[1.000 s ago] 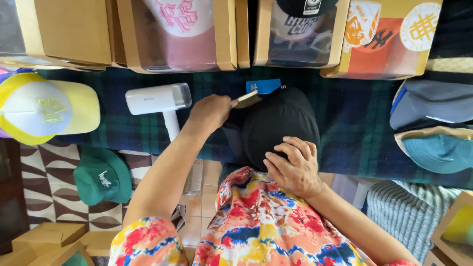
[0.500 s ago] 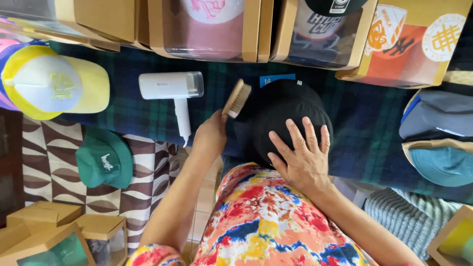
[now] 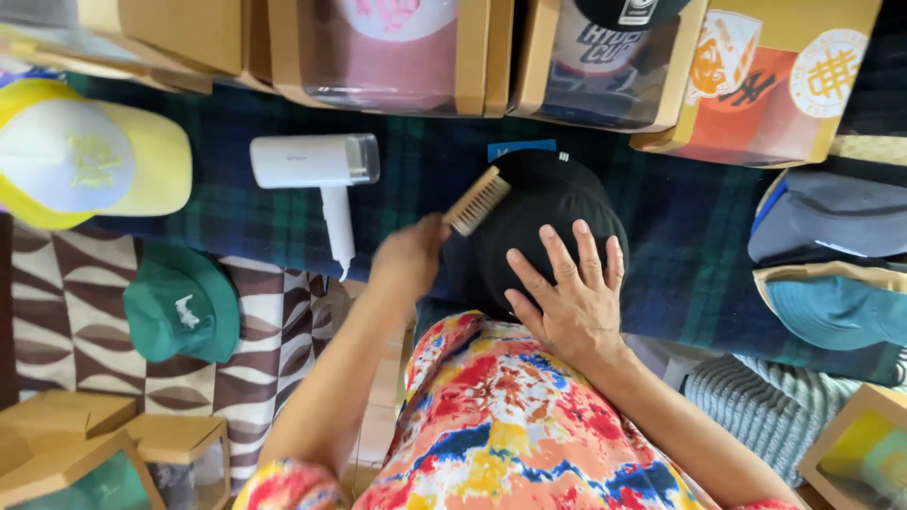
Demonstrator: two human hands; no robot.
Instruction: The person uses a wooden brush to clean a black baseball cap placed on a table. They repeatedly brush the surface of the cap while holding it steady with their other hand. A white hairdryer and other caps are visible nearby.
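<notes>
Clasped in the person's left hand (image 3: 408,257), the small wooden brush with pale bristles (image 3: 477,200) lay against the left side of the round black cap (image 3: 557,212), which sat on the dark green plaid cloth (image 3: 425,189). Half a second earlier the brush had stood more upright at the cap's top edge; now it was tilted lower, so the brushing looked mid-stroke. The right hand (image 3: 572,297) lay flat with fingers spread on the crown, gripping nothing. Its forearm ran back over the bright floral shirt (image 3: 510,425).

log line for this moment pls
left hand: holds brush on black cap | right hand: flat on black cap | steamer beside
</notes>
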